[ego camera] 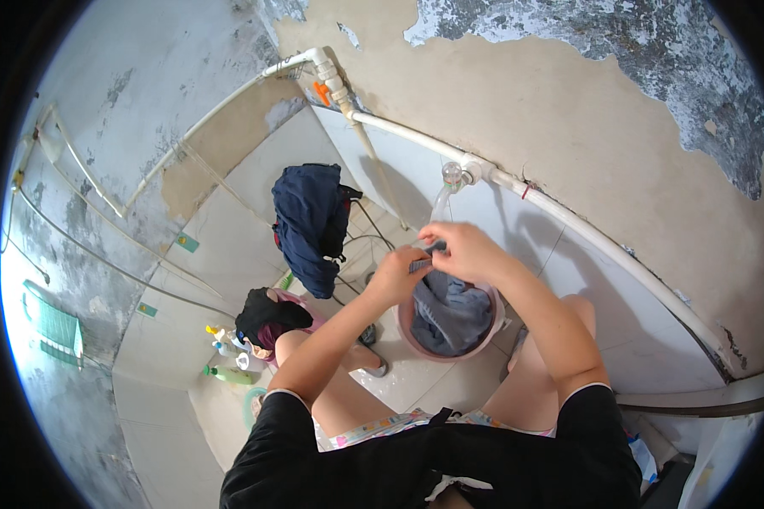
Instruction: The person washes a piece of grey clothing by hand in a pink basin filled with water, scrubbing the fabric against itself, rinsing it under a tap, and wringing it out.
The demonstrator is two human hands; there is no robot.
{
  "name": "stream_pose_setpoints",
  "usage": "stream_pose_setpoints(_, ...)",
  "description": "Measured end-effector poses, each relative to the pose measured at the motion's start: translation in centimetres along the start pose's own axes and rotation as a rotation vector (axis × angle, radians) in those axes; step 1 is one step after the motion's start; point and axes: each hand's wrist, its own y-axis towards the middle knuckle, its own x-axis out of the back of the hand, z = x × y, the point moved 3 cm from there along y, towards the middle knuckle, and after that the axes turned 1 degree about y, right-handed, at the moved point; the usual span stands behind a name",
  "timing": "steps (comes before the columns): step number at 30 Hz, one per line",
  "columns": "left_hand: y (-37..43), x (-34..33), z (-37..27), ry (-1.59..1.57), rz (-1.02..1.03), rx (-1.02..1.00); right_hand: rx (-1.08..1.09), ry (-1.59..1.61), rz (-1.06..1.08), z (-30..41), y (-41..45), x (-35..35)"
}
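Observation:
A grey-blue garment (449, 312) lies bunched in a pink basin (407, 334) on the tiled floor between my feet. Its ribbed upper edge is pinched in my left hand (395, 273), just above the basin's far side. My right hand (465, 251) grips the same edge close beside it, fingers bent, with the fingertips partly blurred. Just beyond both hands is a wall tap (452, 175) with a clear knob. Something pale and translucent, a short hose or running water, hangs from it; its lower end is hidden behind my right hand.
Left of the basin, dark navy clothing (312, 223) hangs over a thin-legged stand. Black and maroon clothes (270, 318) are piled nearer me, beside several bottles (229, 374). A white pipe (407, 132) with an orange valve handle (321, 93) runs along the wall.

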Motion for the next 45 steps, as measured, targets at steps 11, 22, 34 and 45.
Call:
stream_pose_setpoints(11,6.4,2.4,2.1,0.326,0.067,-0.112,-0.187,0.036,-0.089,-4.5,0.4,2.6)
stream_pose_setpoints(22,9.2,3.8,1.6,0.027,-0.197,-0.397,-0.062,0.22,-0.19,-3.6,1.9,4.7)
stream_pose_setpoints(34,13.4,2.7,-0.2,-0.383,-0.34,0.014,-0.14,0.381,-0.504,-4.6,4.4,5.4)
stream_pose_setpoints(45,15.6,-0.1,2.6,-0.707,-0.41,-0.019,-0.301,0.245,-0.344,-6.3,6.4,6.1)
